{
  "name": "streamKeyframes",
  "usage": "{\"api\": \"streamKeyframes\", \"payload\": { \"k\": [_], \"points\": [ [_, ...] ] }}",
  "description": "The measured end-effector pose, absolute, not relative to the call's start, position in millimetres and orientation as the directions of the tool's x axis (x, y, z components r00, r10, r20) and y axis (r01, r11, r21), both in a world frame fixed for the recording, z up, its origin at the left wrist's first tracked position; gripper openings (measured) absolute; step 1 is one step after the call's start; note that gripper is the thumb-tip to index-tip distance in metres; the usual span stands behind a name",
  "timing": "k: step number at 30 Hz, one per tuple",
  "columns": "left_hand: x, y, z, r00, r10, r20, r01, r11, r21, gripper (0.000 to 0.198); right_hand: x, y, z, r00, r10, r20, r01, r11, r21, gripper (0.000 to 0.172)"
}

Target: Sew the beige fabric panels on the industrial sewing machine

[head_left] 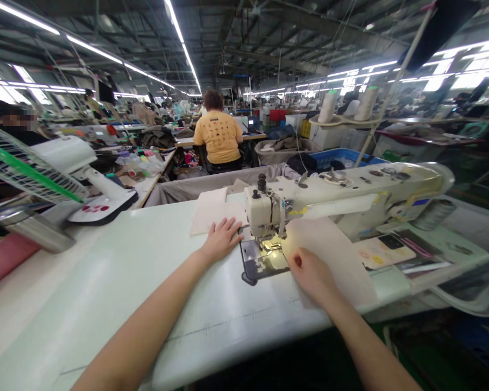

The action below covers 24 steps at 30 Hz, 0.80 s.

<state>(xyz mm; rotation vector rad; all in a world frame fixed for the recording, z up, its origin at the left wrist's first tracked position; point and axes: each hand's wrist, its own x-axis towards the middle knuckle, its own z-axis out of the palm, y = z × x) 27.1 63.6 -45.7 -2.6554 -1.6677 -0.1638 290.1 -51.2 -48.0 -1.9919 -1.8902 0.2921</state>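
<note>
My left hand (221, 239) lies flat on the white table, fingers spread, its fingertips on the edge of a stack of cream fabric pieces (214, 216) left of the needle. My right hand (311, 273) is closed in a pinch on the near edge of a cream fabric piece (330, 255) that runs from under the presser foot (271, 244) toward the right. The white sewing machine (350, 195) stands across the table behind both hands, with its lit needle plate (261, 263) between them.
A white desk fan (44, 168) and a metal cylinder (28, 231) stand at the left. A grey fabric bin (195, 187) lies behind the table. A person in a yellow shirt (219, 136) sits beyond it, back turned. Two thread cones (346, 106) rise at the right.
</note>
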Motion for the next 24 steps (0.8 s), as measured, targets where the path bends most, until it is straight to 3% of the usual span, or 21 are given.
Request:
{"api": "streamKeyframes", "payload": {
  "k": [6,10,14,24],
  "points": [
    [37.0,43.2,-52.7,0.436,0.875,0.211,0.891,-0.453,0.037,0.046,273.6,-33.2,-40.9,0.128,0.975,0.180,0.951,-0.069,-0.301,0.020],
    [33.2,14.5,-59.6,0.482,0.841,0.246,0.846,-0.520,0.121,0.040,270.7,-24.0,-44.5,0.106,0.983,0.149,0.958,-0.061,-0.280,0.011],
    [29.1,8.7,-59.5,0.464,0.842,0.274,0.835,-0.519,0.181,0.037,277.8,-22.9,-48.6,0.102,0.986,0.134,0.930,-0.046,-0.365,0.013],
    [30.0,12.5,-62.1,0.468,0.827,0.312,0.823,-0.537,0.187,0.035,291.7,-20.5,-54.1,0.107,0.993,0.056,0.797,-0.052,-0.601,0.022]
  ]
}}
